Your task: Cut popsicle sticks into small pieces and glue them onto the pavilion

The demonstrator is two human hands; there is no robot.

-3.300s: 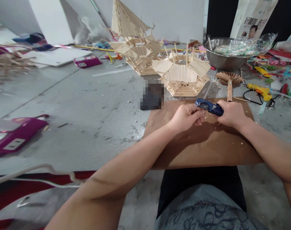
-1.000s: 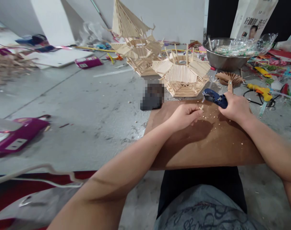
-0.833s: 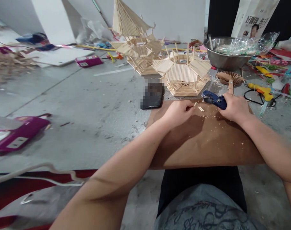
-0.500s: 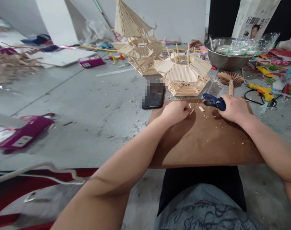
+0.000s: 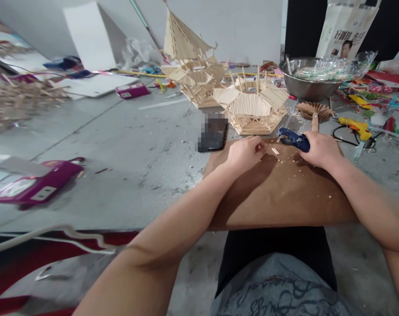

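Observation:
My right hand [image 5: 322,148] is wrapped round a pair of dark-blue cutters [image 5: 293,139], whose curved end points left over the brown board [image 5: 285,197]. To the left, my left hand [image 5: 247,153] hovers low over the same board with its fingers curled together. Whatever sits between those fingertips is too small or hidden to make out. Short pieces of wooden stick [image 5: 275,151] lie between the two hands, among pale crumbs. Just beyond the board stands a six-sided model [image 5: 252,107] built from thin wooden sticks, with several upright posts on top.
A taller stick-built pagoda [image 5: 196,74] stands behind. Beside my left hand lies a black phone [image 5: 214,136]. Further right are a steel bowl [image 5: 309,87], a folded paper fan [image 5: 314,112] and a yellow glue gun [image 5: 355,126]. Purple power strips [image 5: 51,184] lie left.
My left hand has turned slightly and its fingertips come together over where a small stick piece lay; that piece no longer shows. My right hand keeps the cutters. The view shifts a little.

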